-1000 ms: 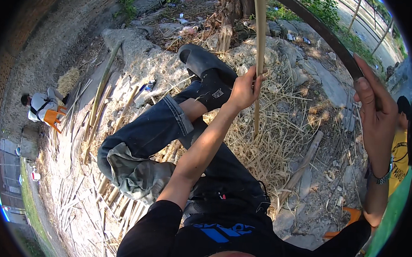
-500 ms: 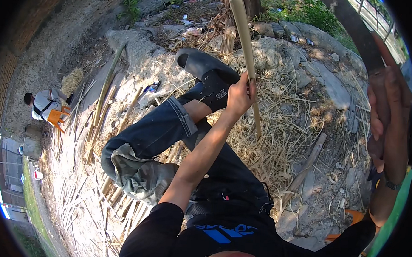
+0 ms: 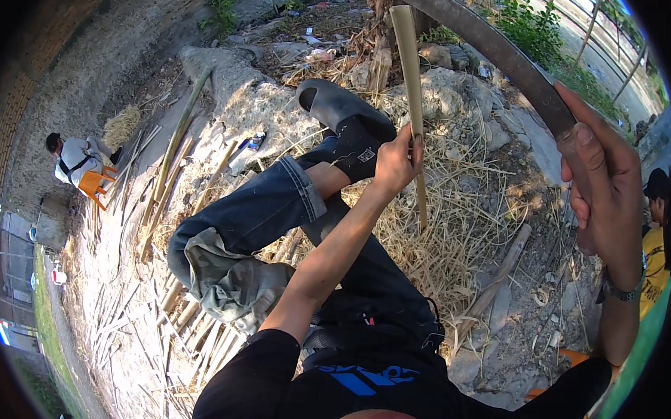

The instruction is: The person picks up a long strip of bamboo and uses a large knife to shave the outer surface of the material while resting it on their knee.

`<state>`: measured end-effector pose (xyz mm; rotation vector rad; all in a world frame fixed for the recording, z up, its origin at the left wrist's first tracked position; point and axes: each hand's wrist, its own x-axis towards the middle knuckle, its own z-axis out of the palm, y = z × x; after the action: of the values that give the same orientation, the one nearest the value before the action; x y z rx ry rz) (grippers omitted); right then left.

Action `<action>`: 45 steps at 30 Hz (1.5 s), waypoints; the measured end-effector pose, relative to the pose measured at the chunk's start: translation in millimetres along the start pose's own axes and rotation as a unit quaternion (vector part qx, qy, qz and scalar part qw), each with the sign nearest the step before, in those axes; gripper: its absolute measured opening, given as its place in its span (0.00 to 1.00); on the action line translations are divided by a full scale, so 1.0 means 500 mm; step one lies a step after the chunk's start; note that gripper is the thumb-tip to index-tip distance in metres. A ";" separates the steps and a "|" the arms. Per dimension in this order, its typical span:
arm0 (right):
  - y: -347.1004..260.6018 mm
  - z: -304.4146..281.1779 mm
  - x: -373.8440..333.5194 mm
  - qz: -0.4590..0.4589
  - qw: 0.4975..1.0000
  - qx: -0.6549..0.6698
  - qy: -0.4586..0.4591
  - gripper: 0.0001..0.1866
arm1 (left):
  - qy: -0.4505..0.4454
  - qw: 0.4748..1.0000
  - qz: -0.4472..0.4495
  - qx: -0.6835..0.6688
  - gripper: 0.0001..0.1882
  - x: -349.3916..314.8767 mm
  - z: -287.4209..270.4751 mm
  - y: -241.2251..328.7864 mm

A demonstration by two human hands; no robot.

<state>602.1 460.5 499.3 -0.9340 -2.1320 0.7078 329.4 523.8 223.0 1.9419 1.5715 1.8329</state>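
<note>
My left hand [image 3: 396,166] is closed round a pale split bamboo piece [image 3: 409,70], which stands nearly upright. Its lower end reaches down over the heap of shavings [image 3: 453,252]. In my right hand [image 3: 610,188], raised at the right, is a machete [image 3: 499,56] with a long dark blade. The blade slants up to the left, above the bamboo's upper end, and its tip passes out of the picture. Whether blade and bamboo touch, I cannot tell. My left forearm crosses my legs, and a camouflage cloth [image 3: 239,284] lies over one knee.
Rocks [image 3: 438,94] and a tree trunk [image 3: 379,62] lie ahead. Bamboo poles [image 3: 177,143] and many split strips [image 3: 121,324] cover the ground at left. One pole [image 3: 501,277] lies at right. A person [image 3: 79,161] sits far left; another in yellow [image 3: 654,261] is at the right edge.
My right hand has come inward to the left, and the machete blade has swung over toward the bamboo's top. My left hand still grips the bamboo, barely shifted.
</note>
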 end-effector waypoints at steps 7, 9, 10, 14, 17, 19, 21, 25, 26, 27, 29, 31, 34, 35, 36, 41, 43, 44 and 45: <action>0.007 0.006 -0.001 0.001 1.000 0.026 0.010 0.23 | -0.003 1.000 -0.012 -0.007 0.12 0.001 0.004 0.007; 0.005 0.000 -0.003 0.007 1.000 0.029 0.008 0.23 | -0.014 1.000 -0.024 -0.014 0.12 0.004 0.006 0.011; 0.003 -0.001 -0.006 0.006 1.000 0.028 0.010 0.23 | -0.014 1.000 -0.021 -0.016 0.12 0.001 0.006 0.015; -0.004 0.004 -0.013 0.012 0.999 0.029 0.015 0.23 | -0.014 1.000 -0.013 -0.025 0.12 -0.003 0.007 0.010; -0.002 0.003 -0.013 0.020 0.999 0.041 0.016 0.23 | -0.011 1.000 -0.010 -0.011 0.13 -0.007 0.009 0.000; 0.004 0.001 -0.013 0.027 0.998 0.051 0.010 0.23 | -0.019 1.000 -0.020 -0.008 0.14 -0.006 0.009 0.001; 0.005 -0.004 -0.013 0.032 0.998 0.049 0.019 0.23 | -0.025 0.999 -0.029 0.004 0.12 -0.002 0.011 0.007; -0.001 -0.009 -0.015 0.046 0.998 0.049 0.016 0.24 | -0.028 0.999 -0.028 0.017 0.10 0.003 0.020 0.016; 0.003 -0.008 -0.014 0.049 0.997 0.058 0.012 0.24 | -0.028 0.999 -0.030 0.021 0.10 0.003 0.016 0.013; 0.005 -0.006 -0.013 0.052 0.996 0.066 0.008 0.24 | -0.025 0.999 -0.025 0.018 0.10 0.002 0.012 0.011; 0.005 -0.004 -0.014 0.051 0.996 0.067 0.007 0.24 | -0.022 0.999 -0.021 0.015 0.10 0.002 0.009 0.010; 0.004 -0.005 -0.015 0.053 0.996 0.065 0.008 0.24 | -0.033 0.999 -0.023 0.013 0.10 0.003 0.011 0.013; 0.005 -0.007 -0.015 0.053 0.996 0.071 0.012 0.24 | -0.032 0.999 -0.022 0.016 0.10 0.004 0.014 0.017; 0.007 -0.007 -0.015 0.055 0.996 0.062 0.018 0.24 | -0.032 0.999 -0.022 0.016 0.10 0.003 0.014 0.019; 0.008 -0.006 -0.015 0.057 0.997 0.053 0.024 0.24 | -0.033 0.999 -0.024 0.016 0.10 0.003 0.014 0.021; 0.016 -0.008 -0.016 0.044 0.997 0.057 0.015 0.24 | -0.031 0.999 -0.020 0.012 0.09 0.003 0.012 0.023; 0.018 -0.010 -0.019 0.043 0.998 0.053 0.016 0.24 | -0.041 0.998 -0.035 0.015 0.09 0.004 0.014 0.028; 0.017 -0.011 -0.018 0.039 0.998 0.046 0.015 0.24 | -0.041 0.998 -0.036 0.016 0.09 0.003 0.014 0.027; 0.017 -0.012 -0.018 0.035 0.999 0.039 0.013 0.23 | -0.024 1.000 -0.011 0.012 0.09 0.004 0.016 0.026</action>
<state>614.6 459.3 493.7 -0.9747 -2.0416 0.8035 342.8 523.3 230.1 1.9555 1.6000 1.7540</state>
